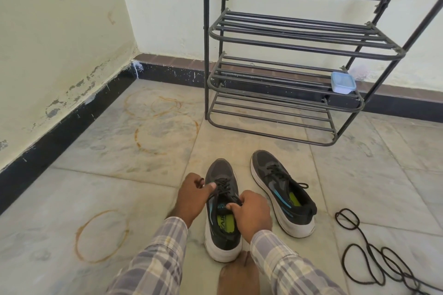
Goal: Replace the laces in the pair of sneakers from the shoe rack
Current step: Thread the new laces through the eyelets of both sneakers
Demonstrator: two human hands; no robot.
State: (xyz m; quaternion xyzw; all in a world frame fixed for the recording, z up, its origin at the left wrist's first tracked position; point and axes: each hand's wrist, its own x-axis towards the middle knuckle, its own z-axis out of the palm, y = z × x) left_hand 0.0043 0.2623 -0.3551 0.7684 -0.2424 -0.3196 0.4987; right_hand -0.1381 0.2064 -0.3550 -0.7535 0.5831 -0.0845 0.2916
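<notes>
Two dark grey sneakers with white soles stand on the tiled floor, toes pointing away from me. My left hand (pixel 191 197) pinches a black lace at the upper eyelets of the left sneaker (pixel 221 235). On the same shoe, my right hand (pixel 251 213) grips the lace end beside the tongue. The right sneaker (pixel 282 191) sits untouched a little to the right, laced in black. Loose dark laces (pixel 374 254) lie coiled on the floor at the far right.
A black metal shoe rack (pixel 287 74) stands against the far wall, with a small blue-lidded plastic box (pixel 342 82) on its middle shelf. My bare knee (pixel 239 275) shows at the bottom edge. Walls meet in a corner at the left.
</notes>
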